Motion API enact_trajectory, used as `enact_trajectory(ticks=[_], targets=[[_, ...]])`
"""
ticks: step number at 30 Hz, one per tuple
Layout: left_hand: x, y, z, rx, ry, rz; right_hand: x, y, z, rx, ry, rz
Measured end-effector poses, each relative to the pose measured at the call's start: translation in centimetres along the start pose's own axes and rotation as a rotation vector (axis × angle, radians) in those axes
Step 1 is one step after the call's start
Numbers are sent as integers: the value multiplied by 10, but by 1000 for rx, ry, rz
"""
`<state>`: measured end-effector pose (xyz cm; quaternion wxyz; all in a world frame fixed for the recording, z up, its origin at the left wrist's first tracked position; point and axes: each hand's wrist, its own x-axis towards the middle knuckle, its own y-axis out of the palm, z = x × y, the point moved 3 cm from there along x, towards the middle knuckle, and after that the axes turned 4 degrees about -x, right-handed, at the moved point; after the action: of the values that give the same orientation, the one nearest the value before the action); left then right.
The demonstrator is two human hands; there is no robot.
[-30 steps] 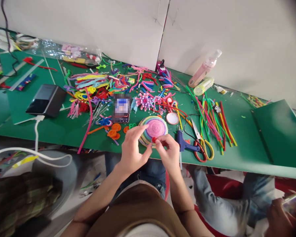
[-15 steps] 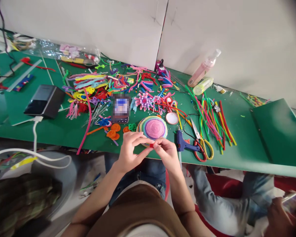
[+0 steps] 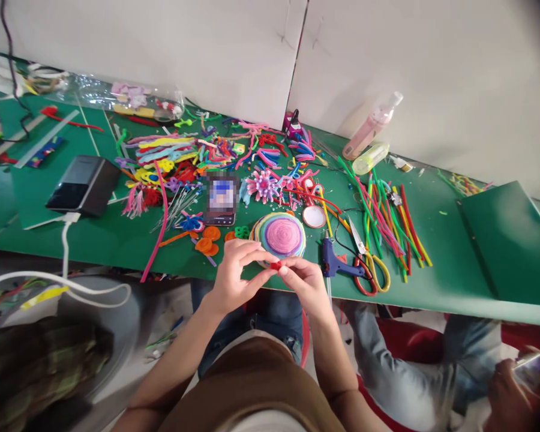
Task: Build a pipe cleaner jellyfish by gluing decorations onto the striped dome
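My left hand (image 3: 236,276) and my right hand (image 3: 303,282) meet at the front edge of the green table (image 3: 432,270). Together they pinch a small red pipe-cleaner piece (image 3: 276,266) between their fingertips. Just beyond the hands lies a round coiled disc (image 3: 279,235) of pink, blue, green and yellow pipe cleaner. A red strand (image 3: 304,336) hangs below my right wrist towards my lap.
A blue glue gun (image 3: 337,263) and scissors (image 3: 369,264) lie right of the disc. Loose pipe cleaners (image 3: 387,210), orange coils (image 3: 207,239), a phone (image 3: 221,198), a black box (image 3: 84,184) with a white cable, and a pink bottle (image 3: 372,125) crowd the table. Another person sits at right, their hand (image 3: 517,384) holding a phone.
My left hand came off the coiled disc and closed onto the red piece beside my right fingers. Both hands drew slightly towards me.
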<state>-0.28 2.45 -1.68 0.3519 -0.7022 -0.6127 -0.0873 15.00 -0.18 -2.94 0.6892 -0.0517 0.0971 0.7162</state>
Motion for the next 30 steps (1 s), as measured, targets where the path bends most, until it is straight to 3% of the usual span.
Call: enact_trajectory(ticks=[8, 14, 27, 30], targets=[[-5, 1, 3, 2, -40, 70, -2, -2, -1, -85, -25, -44], [-7, -2, 4, -114, -99, 66, -4, 1, 5, -160, -50, -4], [-23, -1, 11, -264, -25, 2, 0, 1, 1, -151, -93, -53], [-31, -11, 33, -198, -212, -73, -1, -1, 1, -171, -125, -91]])
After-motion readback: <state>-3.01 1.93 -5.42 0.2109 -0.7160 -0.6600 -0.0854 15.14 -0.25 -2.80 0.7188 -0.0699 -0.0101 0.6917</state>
